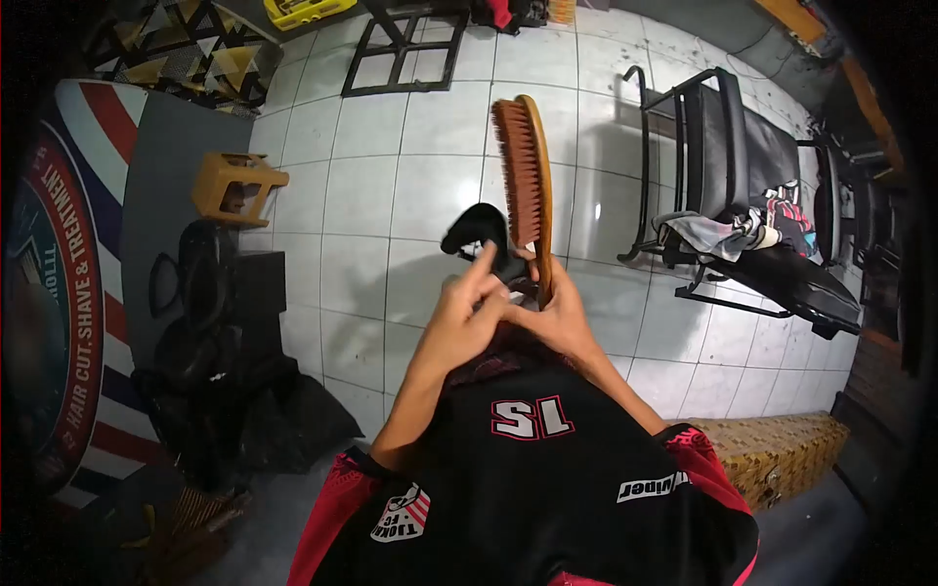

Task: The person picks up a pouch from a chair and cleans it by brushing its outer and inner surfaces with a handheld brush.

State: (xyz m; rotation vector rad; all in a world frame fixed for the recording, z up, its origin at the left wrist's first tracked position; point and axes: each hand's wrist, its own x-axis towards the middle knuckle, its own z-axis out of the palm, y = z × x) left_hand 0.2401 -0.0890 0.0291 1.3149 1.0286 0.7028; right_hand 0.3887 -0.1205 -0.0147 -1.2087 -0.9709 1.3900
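Note:
My right hand [555, 311] is closed round the lower handle of a wooden brush [543, 166]. The brush stands nearly upright, its reddish-brown bristles facing left. My left hand [467, 311] is close beside the right one, its index finger stretched out and its other fingers partly bent; nothing shows in it. Whether the two hands touch is hard to make out. Just beyond my left fingertips is a black item [476, 227] with a white patch, perhaps a shoe, partly hidden by my hands.
A black-framed chair [728, 146] with cloths [723, 234] on it stands at right. At left are a tan plastic stool [234, 186], black bags [283, 415] and a barber sign [83, 293]. A black metal frame [405, 54] lies on the tiled floor ahead. A patterned box [782, 454] is at lower right.

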